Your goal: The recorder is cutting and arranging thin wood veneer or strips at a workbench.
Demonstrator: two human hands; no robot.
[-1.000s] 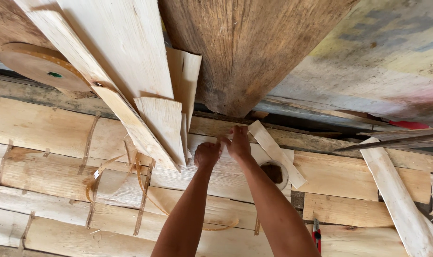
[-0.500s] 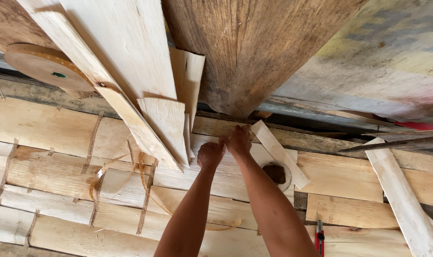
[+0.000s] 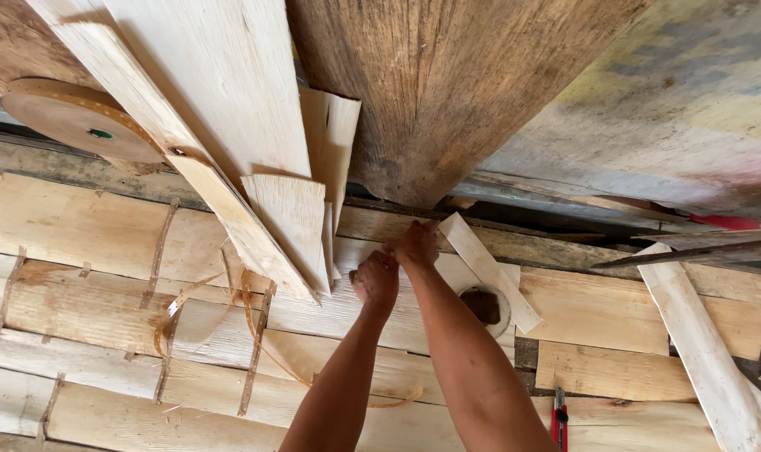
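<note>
Both hands meet at the far edge of the pale wooden veneer sheets (image 3: pixel 230 335) spread flat across the desk (image 3: pixel 29 146). The left hand (image 3: pixel 375 279) is closed into a loose fist, and the right hand (image 3: pixel 416 244) curls just beyond it, the two touching. What they pinch is too small to make out; it may be an end of the thin brown paper strip (image 3: pixel 263 351) that loops over the sheets, but I cannot tell. They work just under the dark rough wooden slab (image 3: pixel 447 92) that hangs over the sheets.

Just right of the hands lies a short pale wooden slat (image 3: pixel 489 272), tilted, beside a round hole (image 3: pixel 483 303) in the sheet. A fan of loose thin veneer offcuts (image 3: pixel 293 222) leans just left of the hands. Further left, a flat roll of brown tape (image 3: pixel 79 121) lies on the desk. A red-handled cutter (image 3: pixel 559 417) lies near the right forearm.

Judging from this, a tug on the strip could tear it or lift it off the joints. A sideways elbow could knock the offcuts down or brush the cutter. Raw veneer edges could leave splinters in bare fingers.
</note>
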